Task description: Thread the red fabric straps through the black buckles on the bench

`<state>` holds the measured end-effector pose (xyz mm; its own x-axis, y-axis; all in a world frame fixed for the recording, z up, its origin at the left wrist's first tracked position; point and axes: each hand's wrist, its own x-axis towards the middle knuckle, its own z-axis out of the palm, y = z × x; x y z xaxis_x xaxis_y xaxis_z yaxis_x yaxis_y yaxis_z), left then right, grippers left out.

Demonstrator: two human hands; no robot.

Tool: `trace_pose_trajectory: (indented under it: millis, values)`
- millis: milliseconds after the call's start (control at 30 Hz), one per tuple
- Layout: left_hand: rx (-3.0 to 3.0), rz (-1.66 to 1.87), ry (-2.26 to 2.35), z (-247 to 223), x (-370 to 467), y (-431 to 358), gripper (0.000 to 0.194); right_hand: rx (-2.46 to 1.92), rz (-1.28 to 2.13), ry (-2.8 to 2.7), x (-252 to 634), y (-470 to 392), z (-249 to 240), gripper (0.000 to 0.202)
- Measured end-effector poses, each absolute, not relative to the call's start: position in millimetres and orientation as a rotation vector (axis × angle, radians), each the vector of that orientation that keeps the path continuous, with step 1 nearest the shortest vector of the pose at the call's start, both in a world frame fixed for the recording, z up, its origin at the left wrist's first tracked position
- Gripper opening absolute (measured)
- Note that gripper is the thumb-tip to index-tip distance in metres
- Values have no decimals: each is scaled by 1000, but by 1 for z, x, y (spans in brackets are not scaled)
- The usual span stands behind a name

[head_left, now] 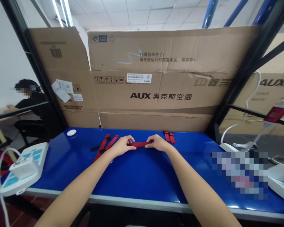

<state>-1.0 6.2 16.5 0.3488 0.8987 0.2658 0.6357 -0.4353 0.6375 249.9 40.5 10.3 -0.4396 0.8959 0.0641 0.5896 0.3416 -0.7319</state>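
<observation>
A short red strap [140,144] is stretched level between my two hands, just over the blue tabletop. My left hand [124,145] pinches its left end between thumb and fingers. At the other end, my right hand [157,143] grips it the same way. Left of my left hand lie more red straps [105,143] with black buckles, partly hidden behind my left wrist and forearm. Beyond my right hand, a small folded set of red straps [169,137] with black fittings rests near the back of the table.
A large cardboard sheet [156,66] stands along the table's back edge. On the left are a white power strip [39,162] with a plugged-in adapter and a white oval object [71,132]. A blurred patch and white cables lie right. A person [30,97] sits far left.
</observation>
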Motion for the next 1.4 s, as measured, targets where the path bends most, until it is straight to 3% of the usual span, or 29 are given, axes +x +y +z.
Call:
trace_pose_trajectory:
  millis: [200,300,467,567,767,900,1100,1400]
  values:
    - [2110,718,1410,8,-15,10,21,-1278,1202,-1962,274,38,22,26]
    - [2124,749,1577,16,-34,16,17,-1373,1191,-1931,287,40,23,22]
    - [2092,809,2244,28,-83,29,21,-1752,424,-1986,286,45,19,14]
    - [1954,682,2412,24,-102,38,29,-1564,220,-2121,256,40,8,21]
    - [1895,508,2386,11,-104,47,36,-1188,254,-2374,187,21,-18,48]
    - [1922,531,2440,12,-100,47,38,-1112,261,-2413,175,20,-24,41]
    - [1973,490,2447,10,-98,47,28,-1024,484,-2317,183,18,-20,11]
    - [1980,453,2394,13,-102,51,28,-1172,603,-2243,198,13,-14,19]
